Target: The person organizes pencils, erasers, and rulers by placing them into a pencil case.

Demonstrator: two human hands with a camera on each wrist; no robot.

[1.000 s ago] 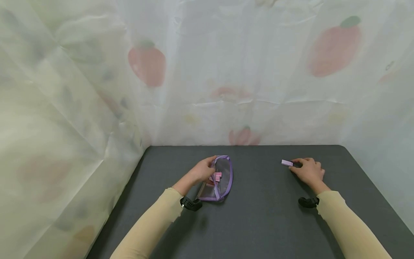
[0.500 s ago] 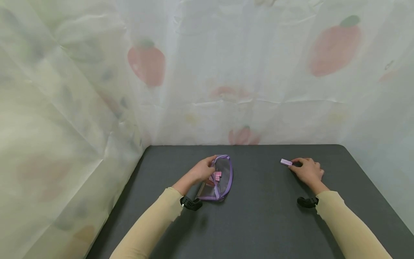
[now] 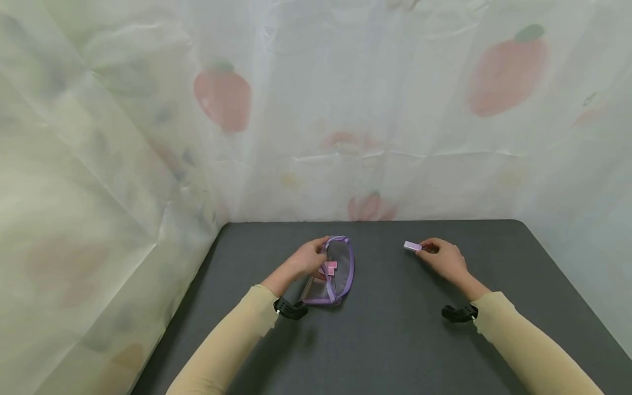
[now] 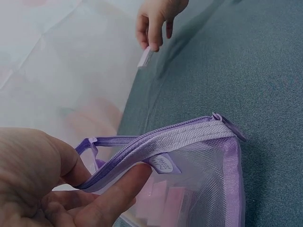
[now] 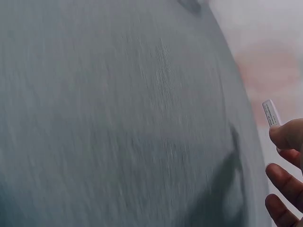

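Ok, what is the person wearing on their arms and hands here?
Both arms are in long, close-fitting pale beige sleeves that end at the wrists. A small black camera mount sits at each wrist, the left and the right. The left hand and right hand are bare: no gloves show.

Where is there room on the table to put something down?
The dark table lies bare between the mesh pouch and the right hand, and along the near edge between both sleeves. It is crowded only where the left hand holds the pouch and the right hand pinches a small pink block.
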